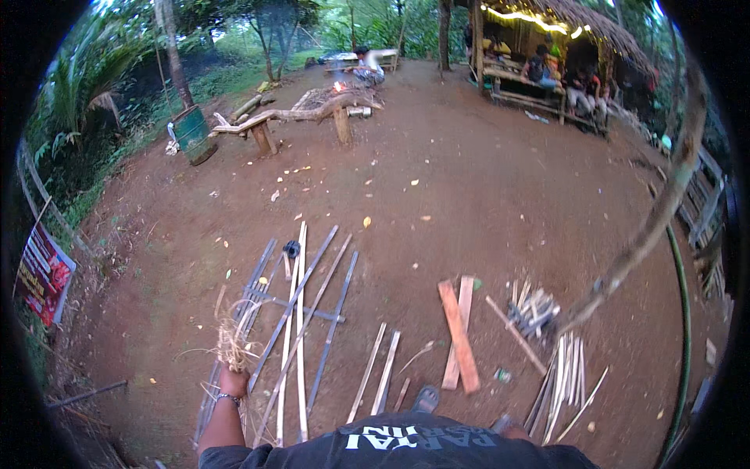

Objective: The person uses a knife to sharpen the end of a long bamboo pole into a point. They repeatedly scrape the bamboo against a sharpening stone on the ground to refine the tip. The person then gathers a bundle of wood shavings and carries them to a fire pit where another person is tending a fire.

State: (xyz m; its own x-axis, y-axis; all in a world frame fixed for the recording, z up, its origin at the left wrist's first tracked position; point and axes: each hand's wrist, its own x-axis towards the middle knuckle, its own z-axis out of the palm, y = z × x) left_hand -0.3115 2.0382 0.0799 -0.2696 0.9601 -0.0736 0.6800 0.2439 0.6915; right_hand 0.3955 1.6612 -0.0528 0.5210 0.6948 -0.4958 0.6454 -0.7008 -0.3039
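Head view, ground: bare reddish-brown dirt yard (pixel 484 180), ringed by trees and undergrowth; scattered fallen leaves.
Head view, background: a thatched shelter (pixel 562 31) with a string of lights at upper right, seated people beneath it; a rough log bench (pixel 301 117) at upper centre, another person behind it; a green drum (pixel 192 133) leaning at upper left; a red printed banner (pixel 43 273) at the left rim.
Left hand: the left hand (pixel 233 383) is raised, wrist banded, its grip closed around a bundle of dry fibre strands (pixel 230 344) that stands upward from the fist.
Right hand: not visible in this view; grip state cannot be reported.
Work piece: a lattice of long bamboo slats (pixel 301 328) lies flat on the dirt just right of the left hand, long strips running away from the person, with at least one short cross slat laid over them. A small dark tool (pixel 291 249) rests at its far end.
Spare stock: loose split strips (pixel 375 375) at centre, two flat wooden boards (pixel 459 336) crossed, a pile of short offcuts (pixel 533 309), and a fan of thin splints (pixel 566 375) at right.
Progress, judged: slats are laid out and partly crossed; no bindings are discernible at the joints, so tying with the fibre appears largely outstanding.
Feet: a sandalled foot (pixel 426 399) stands near the loose strips.
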